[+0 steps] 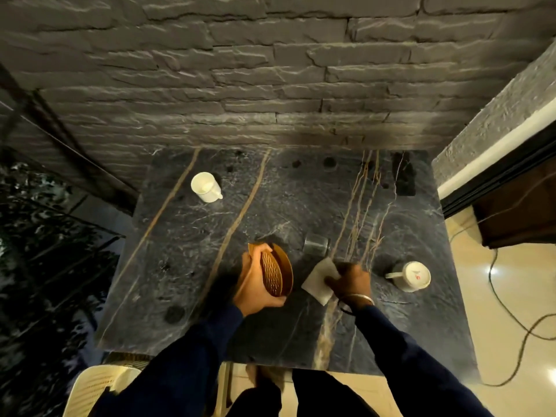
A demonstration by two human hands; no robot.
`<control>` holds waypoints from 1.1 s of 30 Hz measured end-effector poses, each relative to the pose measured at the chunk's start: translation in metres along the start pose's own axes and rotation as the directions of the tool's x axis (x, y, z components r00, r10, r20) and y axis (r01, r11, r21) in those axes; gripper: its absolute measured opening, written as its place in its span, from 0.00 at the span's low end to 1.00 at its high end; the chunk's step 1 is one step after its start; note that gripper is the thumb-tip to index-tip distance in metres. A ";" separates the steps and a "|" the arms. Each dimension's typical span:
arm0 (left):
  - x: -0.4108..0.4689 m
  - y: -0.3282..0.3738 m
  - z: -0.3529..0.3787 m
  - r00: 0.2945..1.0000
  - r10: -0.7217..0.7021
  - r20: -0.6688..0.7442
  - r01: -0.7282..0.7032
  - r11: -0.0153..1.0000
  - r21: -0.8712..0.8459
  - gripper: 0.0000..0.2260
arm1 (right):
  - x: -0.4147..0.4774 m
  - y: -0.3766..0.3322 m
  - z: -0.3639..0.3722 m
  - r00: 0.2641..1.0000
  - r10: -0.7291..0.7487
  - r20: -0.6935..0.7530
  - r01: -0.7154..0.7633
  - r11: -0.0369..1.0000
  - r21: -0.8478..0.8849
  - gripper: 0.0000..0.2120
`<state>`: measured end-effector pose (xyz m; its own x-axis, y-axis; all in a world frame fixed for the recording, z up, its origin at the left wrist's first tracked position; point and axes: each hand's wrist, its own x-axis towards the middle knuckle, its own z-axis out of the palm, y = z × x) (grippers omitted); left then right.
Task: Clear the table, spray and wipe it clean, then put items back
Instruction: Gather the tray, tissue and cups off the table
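My left hand point(255, 284) grips a brown wooden dish point(278, 272), tilted on edge above the dark marble table point(210, 236). My right hand point(350, 281) presses a white cloth point(319, 279) flat on the table just right of the dish. A small clear glass point(316, 244) stands behind the cloth. A white cup point(206, 186) stands at the far left. Another white cup point(412, 276) lies on its side near the right edge, right of my right hand.
A grey stone-pattern wall point(240, 70) backs the table. A cream plastic chair point(99, 386) stands at the near left corner. A cable point(511, 314) runs over the tiled floor on the right. Dark wooden furniture point(517, 212) stands at the right.
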<state>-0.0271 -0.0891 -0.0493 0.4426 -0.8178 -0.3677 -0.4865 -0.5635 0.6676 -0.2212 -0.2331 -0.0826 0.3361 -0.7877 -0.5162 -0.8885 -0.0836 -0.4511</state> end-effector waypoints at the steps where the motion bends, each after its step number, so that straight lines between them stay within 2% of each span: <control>1: -0.003 -0.001 0.000 1.000 -0.012 -0.008 0.011 0.999 -0.051 0.55 | -0.006 -0.003 -0.002 1.000 -0.005 0.002 0.005 1.000 0.010 0.14; 6: -0.014 -0.009 0.006 0.997 -0.070 0.014 0.071 0.975 -0.211 0.54 | -0.042 -0.025 -0.018 0.997 -0.057 -0.044 0.065 0.977 0.204 0.06; 10: -0.014 -0.005 0.009 0.998 -0.052 0.029 0.057 0.971 -0.232 0.56 | -0.064 -0.055 -0.037 0.970 -0.224 -0.091 0.236 0.957 0.167 0.13; 12: -0.014 -0.005 0.011 1.000 -0.021 0.023 0.025 0.977 -0.210 0.56 | -0.067 -0.069 -0.039 0.957 -0.292 -0.001 0.288 0.943 0.165 0.04; 14: -0.015 -0.004 0.011 1.000 0.000 0.019 0.004 0.984 -0.178 0.53 | -0.064 -0.082 -0.035 0.944 -0.325 0.048 0.321 0.944 0.077 0.06; 16: -0.014 -0.001 0.009 1.000 -0.001 0.027 0.006 0.982 -0.189 0.50 | -0.058 -0.095 -0.030 0.949 -0.308 0.066 0.306 0.951 0.033 0.08; 19: -0.014 0.001 0.007 1.000 -0.003 0.012 0.005 0.991 -0.137 0.54 | -0.048 -0.109 -0.022 0.958 -0.279 0.064 0.283 0.957 -0.064 0.08; 23: -0.016 -0.010 0.008 0.999 -0.037 -0.022 0.035 0.996 -0.086 0.54 | -0.038 -0.115 -0.013 0.960 -0.279 -0.010 0.274 0.950 -0.147 0.10; 28: -0.019 -0.013 0.009 0.998 -0.046 -0.039 0.042 0.994 -0.103 0.56 | -0.031 -0.120 -0.006 0.967 -0.253 -0.025 0.248 0.960 -0.133 0.13; 31: -0.020 -0.014 0.011 0.999 -0.043 -0.024 0.040 0.992 -0.116 0.59 | -0.032 -0.121 0.009 0.969 -0.247 0.006 0.246 0.962 -0.115 0.24; 33: -0.019 -0.016 0.014 0.999 -0.049 -0.019 0.047 0.993 -0.108 0.60 | -0.034 -0.122 0.013 0.972 -0.237 0.004 0.236 0.966 -0.106 0.26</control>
<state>-0.0380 -0.0662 -0.0621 0.4800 -0.7869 -0.3877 -0.3813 -0.5852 0.7157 -0.1200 -0.1880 -0.0198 0.5381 -0.7431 -0.3977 -0.8123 -0.3314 -0.4800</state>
